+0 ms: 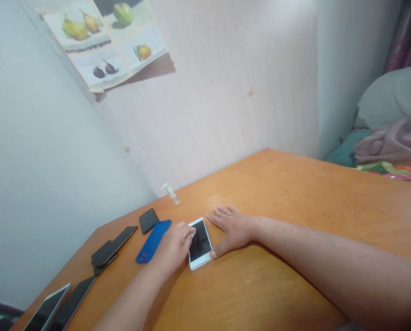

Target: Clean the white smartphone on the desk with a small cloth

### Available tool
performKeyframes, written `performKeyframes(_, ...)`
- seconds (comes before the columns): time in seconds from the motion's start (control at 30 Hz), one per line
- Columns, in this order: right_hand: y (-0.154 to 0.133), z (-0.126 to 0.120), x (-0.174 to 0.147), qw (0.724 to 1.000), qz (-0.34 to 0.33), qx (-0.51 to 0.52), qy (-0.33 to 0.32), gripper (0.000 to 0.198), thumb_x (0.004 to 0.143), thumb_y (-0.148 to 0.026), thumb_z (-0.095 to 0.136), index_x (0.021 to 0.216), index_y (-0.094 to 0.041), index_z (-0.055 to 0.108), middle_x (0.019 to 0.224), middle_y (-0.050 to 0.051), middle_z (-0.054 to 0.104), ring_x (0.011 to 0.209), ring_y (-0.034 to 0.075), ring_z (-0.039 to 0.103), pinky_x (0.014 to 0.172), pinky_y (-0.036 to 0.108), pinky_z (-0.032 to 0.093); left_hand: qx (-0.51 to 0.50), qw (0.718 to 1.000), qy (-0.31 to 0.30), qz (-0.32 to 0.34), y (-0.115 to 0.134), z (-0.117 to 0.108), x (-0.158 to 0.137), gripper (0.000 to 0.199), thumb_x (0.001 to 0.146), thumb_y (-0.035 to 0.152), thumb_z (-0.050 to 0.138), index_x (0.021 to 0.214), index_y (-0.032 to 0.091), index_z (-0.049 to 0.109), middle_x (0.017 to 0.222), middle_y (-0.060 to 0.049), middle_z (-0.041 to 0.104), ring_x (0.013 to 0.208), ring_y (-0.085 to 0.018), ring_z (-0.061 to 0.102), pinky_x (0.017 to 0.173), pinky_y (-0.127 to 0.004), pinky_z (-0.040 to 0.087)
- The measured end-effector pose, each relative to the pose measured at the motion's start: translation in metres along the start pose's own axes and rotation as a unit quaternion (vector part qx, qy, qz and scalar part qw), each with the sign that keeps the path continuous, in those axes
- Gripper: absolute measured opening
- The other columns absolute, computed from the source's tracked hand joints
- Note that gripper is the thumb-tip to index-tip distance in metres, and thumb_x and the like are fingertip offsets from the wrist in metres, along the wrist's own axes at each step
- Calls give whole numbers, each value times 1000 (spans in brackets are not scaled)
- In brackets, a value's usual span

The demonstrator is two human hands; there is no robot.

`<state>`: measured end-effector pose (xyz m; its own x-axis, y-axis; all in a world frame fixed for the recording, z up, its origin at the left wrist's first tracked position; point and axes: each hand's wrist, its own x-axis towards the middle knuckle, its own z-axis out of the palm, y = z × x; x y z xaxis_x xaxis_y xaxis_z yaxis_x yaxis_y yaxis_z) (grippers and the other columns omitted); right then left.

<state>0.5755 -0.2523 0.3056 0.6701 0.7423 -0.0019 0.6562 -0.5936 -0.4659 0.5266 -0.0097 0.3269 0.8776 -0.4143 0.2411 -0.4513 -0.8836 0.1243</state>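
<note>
A white phone (pixel 200 243) with a dark screen lies face up on the wooden table. My left hand (pixel 174 243) rests over the phone's left edge, its fingers curled together on the screen. Whatever those fingers may pinch is too small to make out. On the phone's other side, my right hand (pixel 233 227) lies flat with fingers spread, the thumb touching the lower right corner. A blue phone case (pixel 153 241) lies just left of my left hand, partly covered by it.
Behind the blue case is a small black flat item (pixel 148 220). Several dark devices (pixel 110 250) lie further left, some stacked, with a white-edged tablet (pixel 48 308) at the near left. A clear pump bottle (pixel 172 195) stands near the wall. Bedding (pixel 391 142) is at the right.
</note>
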Motion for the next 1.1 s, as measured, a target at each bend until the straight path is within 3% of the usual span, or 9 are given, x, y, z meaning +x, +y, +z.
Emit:
performKeyframes(0.13,0,1,0,1000,1,3,0,124,65,-83,62,158,-14,17,163,20,13,150,37,2,120,56,-1,27,997,-37,59,20,-4,-16,29,94,20,44,108,20,70,96,-11,67,91,-24,61,78,-35,48)
performKeyframes(0.23,1,1,0,1000,0,4,1,124,65,-82,62,158,-15,17,163,20,13,150,37,1,120,56,-1,7,996,-45,72,14,-3,-11,29,94,20,45,107,22,70,97,-10,68,93,-23,62,81,-34,49)
performKeyframes(0.43,1,0,1,1000,0,2,3,124,64,-82,63,158,-13,18,162,21,14,150,39,3,120,57,0,-20,999,26,-14,1,7,7,21,93,23,49,98,21,69,94,-8,70,90,-23,64,79,-35,49)
performKeyframes(0.63,0,-1,1,1000,-3,1,5,123,65,-82,62,157,-12,20,162,22,14,149,40,4,119,59,1,-39,994,-43,93,24,-2,-11,25,95,21,45,104,23,68,97,-8,68,92,-22,62,82,-33,47)
performKeyframes(0.73,-1,-1,1,1000,-1,3,6,125,65,-82,62,158,-12,17,162,22,14,150,39,4,120,57,1,-70,995,-28,58,14,-1,-1,24,94,23,47,99,23,70,95,-8,68,91,-20,63,82,-31,48)
performKeyframes(0.9,1,-1,1,1000,2,5,6,124,66,-81,62,158,-12,17,162,22,14,150,38,4,120,57,1,-84,994,51,-48,-5,12,18,21,92,30,53,91,22,73,88,-6,67,87,-22,64,79,-33,49)
performKeyframes(1.1,2,1,2,1000,-2,3,13,121,67,-80,62,158,-13,19,162,21,15,150,38,6,120,57,2,-105,994,-15,28,13,9,12,22,93,26,49,97,24,71,96,-6,68,91,-20,63,81,-30,48)
